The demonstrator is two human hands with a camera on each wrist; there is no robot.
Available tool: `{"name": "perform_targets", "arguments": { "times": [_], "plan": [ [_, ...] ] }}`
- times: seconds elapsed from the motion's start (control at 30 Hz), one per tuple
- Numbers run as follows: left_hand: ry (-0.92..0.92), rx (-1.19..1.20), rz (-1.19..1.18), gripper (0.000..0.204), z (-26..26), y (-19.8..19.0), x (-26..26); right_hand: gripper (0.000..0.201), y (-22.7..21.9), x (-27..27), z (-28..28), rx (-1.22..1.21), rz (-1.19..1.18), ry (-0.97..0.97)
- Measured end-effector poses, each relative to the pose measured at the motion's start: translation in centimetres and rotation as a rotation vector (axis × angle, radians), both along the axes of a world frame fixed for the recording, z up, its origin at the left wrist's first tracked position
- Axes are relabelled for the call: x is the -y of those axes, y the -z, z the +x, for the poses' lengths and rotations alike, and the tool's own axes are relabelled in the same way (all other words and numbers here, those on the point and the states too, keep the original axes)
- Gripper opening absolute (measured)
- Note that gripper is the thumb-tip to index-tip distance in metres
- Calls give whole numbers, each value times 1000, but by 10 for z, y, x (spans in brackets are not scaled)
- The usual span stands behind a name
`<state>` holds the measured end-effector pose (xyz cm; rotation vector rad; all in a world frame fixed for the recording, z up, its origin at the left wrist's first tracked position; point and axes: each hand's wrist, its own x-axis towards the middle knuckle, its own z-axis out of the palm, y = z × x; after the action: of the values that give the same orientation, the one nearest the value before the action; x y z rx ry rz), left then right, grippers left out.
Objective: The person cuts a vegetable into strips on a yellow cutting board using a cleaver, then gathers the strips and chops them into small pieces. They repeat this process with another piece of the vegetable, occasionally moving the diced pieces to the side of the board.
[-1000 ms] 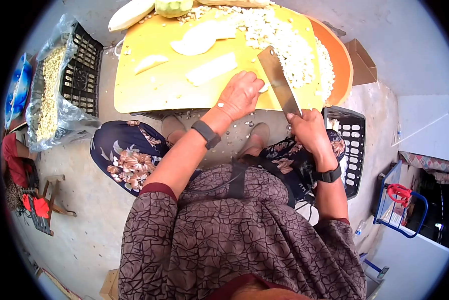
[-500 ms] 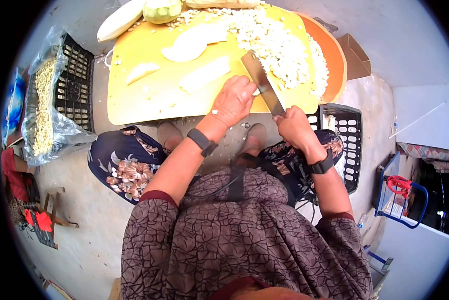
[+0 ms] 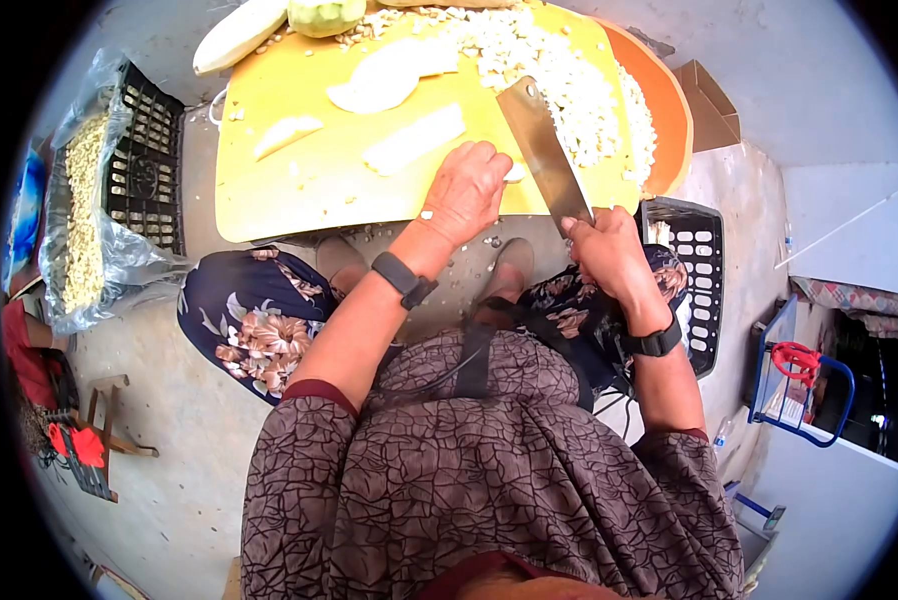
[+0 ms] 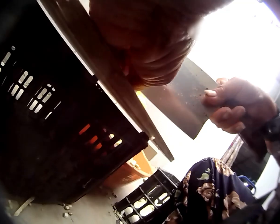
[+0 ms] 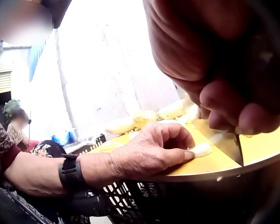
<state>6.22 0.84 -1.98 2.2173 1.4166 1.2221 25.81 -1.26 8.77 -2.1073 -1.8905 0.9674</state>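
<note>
A yellow board (image 3: 299,190) carries pale peeled pieces (image 3: 414,138) and a heap of small chopped bits (image 3: 559,95). Curled round the handle of a broad cleaver (image 3: 547,150), the right hand (image 3: 614,255) holds its blade slanting over the board's near right part. Close to the blade's left side, the left hand (image 3: 461,200) pinches a small pale piece (image 5: 201,150) at the board's near edge. In the right wrist view, the thumb and fingers of the left hand (image 5: 151,151) grip that piece, with the blade (image 5: 229,145) beside it.
Whole pale gourds (image 3: 241,35) lie along the board's far left edge. An orange basin (image 3: 669,110) of bits stands at the right, above a black crate (image 3: 704,280). Another black crate (image 3: 147,170) and a plastic-lined container of bits (image 3: 84,220) are at the left. Another person sits behind.
The cleaver first moved left and down toward the left hand, then back up and right. The left hand still pinches its piece, and the whole view has shifted slightly.
</note>
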Motion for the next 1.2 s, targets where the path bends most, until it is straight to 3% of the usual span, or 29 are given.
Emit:
{"name": "perform_targets", "arguments": {
  "times": [0.1, 0.3, 0.5, 0.6, 0.7, 0.97, 1.03, 1.2],
  "plan": [
    [8, 33, 11, 19, 0, 0, -1, 36, -15, 8, -12, 8, -78, 41],
    [21, 33, -10, 19, 1, -2, -2, 31, -9, 12, -14, 75, 18, -87],
    [48, 39, -32, 19, 4, -3, -8, 32, 1, 4, -12, 111, -22, -85],
    [52, 43, -18, 18, 7, -4, -10, 33, -12, -8, -26, 156, -220, 17],
    [53, 39, -12, 16, 5, -7, -9, 33, 6, -8, -14, 170, -95, -44],
    [-8, 16, -99, 13, 7, -13, 0, 27, 2, -3, -9, 112, -122, -56],
    [-5, 33, -117, 12, 8, -14, 0, 24, 4, -1, -9, 199, -80, -123],
    [6, 75, -125, 17, 15, -18, -3, 7, 0, 6, -1, 126, -74, -257]
  ]
}}
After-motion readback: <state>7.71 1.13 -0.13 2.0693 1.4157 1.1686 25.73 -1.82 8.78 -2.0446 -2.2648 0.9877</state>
